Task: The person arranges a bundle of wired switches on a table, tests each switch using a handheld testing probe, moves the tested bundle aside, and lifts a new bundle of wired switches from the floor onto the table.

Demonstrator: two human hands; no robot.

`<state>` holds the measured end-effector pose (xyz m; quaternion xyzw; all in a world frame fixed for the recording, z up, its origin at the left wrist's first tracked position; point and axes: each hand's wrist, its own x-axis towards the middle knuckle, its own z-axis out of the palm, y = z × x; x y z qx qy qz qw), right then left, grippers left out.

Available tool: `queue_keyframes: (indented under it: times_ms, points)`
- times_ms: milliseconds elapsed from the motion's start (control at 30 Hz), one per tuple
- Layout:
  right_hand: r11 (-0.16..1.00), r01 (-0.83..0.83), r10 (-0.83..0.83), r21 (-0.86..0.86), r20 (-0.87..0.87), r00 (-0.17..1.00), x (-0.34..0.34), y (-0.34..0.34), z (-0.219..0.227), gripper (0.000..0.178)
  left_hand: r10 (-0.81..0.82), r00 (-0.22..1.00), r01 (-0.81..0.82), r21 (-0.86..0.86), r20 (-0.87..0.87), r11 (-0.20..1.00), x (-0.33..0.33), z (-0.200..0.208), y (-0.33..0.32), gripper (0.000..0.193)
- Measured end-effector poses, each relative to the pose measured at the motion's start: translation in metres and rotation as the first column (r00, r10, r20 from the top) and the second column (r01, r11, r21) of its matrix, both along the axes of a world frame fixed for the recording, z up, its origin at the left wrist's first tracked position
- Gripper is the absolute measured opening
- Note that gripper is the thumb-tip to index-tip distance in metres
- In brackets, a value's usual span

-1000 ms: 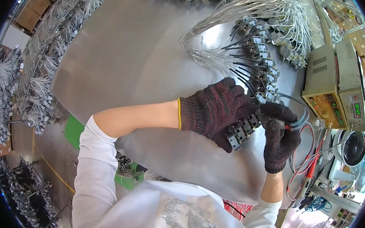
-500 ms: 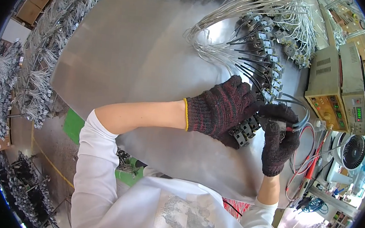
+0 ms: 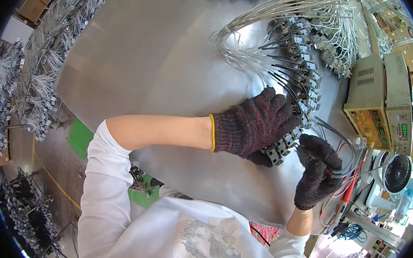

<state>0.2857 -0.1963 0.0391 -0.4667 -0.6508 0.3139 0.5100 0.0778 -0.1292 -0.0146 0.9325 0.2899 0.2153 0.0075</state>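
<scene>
A curved row of small metal-and-black electrical parts (image 3: 312, 81) lies on the right of the steel tabletop (image 3: 149, 52). Thin pale wires (image 3: 241, 59) with black sleeved ends run from the row. My left hand (image 3: 255, 125), in a dark knitted glove, is closed over the row's near end; its fingertips and grip there are partly hidden. Just beyond its thumb, a few parts (image 3: 275, 155) show. To the right, my gloved right hand (image 3: 318, 171) is curled round grey-blue leads (image 3: 335, 173), apart from the row. Anything else inside its fingers is hidden.
Two boxy test instruments (image 3: 369, 105) with lit displays stand at the right. Near them are a small black-and-white fan (image 3: 397, 173), a red probe (image 3: 347, 193) and looped red and white cables. More wired parts (image 3: 336, 56) lie behind the row. Wire bundles (image 3: 41, 77) hang left.
My right hand has drawn away from the row, toward me and slightly right, with the leads. My left hand stays almost in place; more of the row's near end shows.
</scene>
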Motion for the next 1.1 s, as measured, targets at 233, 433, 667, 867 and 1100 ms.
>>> queue_keyframes:
  times_ms: [233,433,667,867,1100]
  points:
    - [0.998,-0.024,0.03,-0.059,0.093,0.995,-0.001,0.002,-0.018,0.049,-0.008,1.0,0.009,-0.045,0.02,0.999,0.0,-0.005,-0.002,0.105]
    - [0.997,-0.041,0.05,-0.064,0.145,0.988,0.0,-0.006,-0.016,0.057,-0.024,1.0,0.025,-0.057,0.017,0.998,-0.005,-0.001,-0.007,0.104]
    - [0.998,-0.064,0.064,0.005,0.091,0.994,-0.01,-0.031,-0.006,0.033,0.033,0.999,-0.033,-0.02,0.01,0.999,-0.007,-0.004,-0.011,0.103]
    - [0.991,-0.128,0.132,-0.03,0.208,0.969,-0.019,-0.023,-0.009,0.037,0.026,1.0,-0.027,-0.069,-0.013,0.997,-0.009,-0.002,-0.01,0.103]
    - [0.992,-0.117,0.113,-0.05,-0.067,0.991,-0.005,-0.04,-0.006,0.034,0.053,0.998,-0.057,0.149,0.03,0.987,0.0,-0.015,-0.017,0.099]
